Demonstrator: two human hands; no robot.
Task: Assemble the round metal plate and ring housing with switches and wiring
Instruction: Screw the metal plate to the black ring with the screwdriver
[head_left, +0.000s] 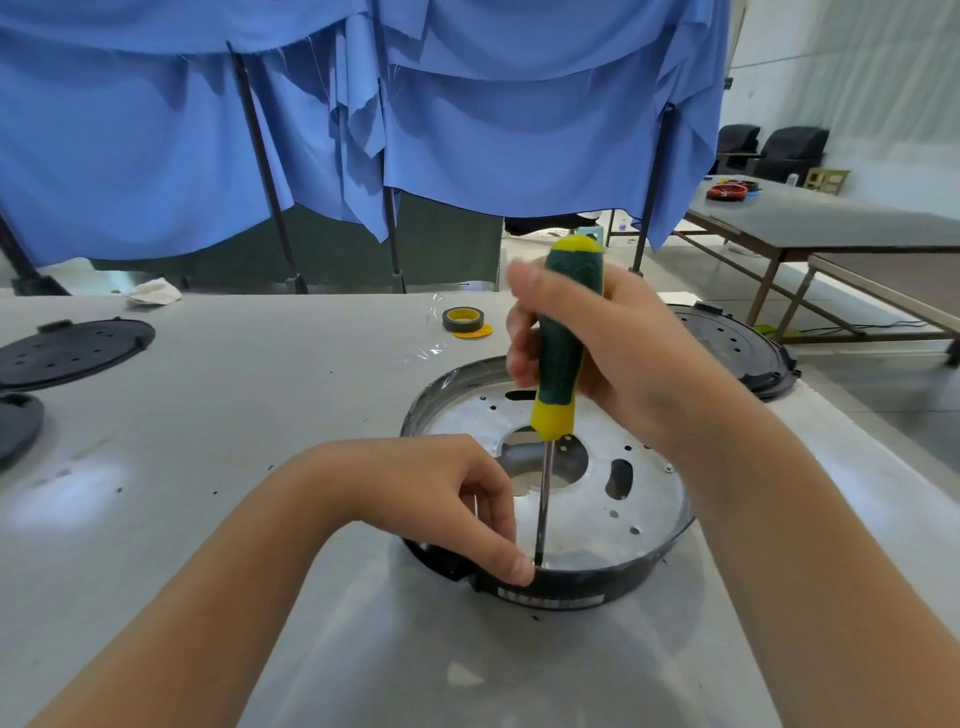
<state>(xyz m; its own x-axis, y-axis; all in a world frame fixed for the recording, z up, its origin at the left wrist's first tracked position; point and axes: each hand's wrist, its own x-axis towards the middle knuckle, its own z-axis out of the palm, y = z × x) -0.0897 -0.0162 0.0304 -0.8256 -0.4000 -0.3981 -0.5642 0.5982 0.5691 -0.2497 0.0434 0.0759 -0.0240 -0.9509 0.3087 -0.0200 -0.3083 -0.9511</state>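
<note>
A round metal plate with several holes and a large centre opening lies inside a dark ring housing on the grey table. My right hand grips a green and yellow screwdriver, held upright with its shaft reaching down to the plate's near edge. My left hand rests on the housing's near-left rim, thumb and fingers pinched right beside the screwdriver tip. Whatever is under the tip is too small to make out.
A roll of black tape sits on a yellow disc behind the housing. Black round covers lie at the far left and far right. A white rag lies at the table's back edge. Blue cloth hangs behind.
</note>
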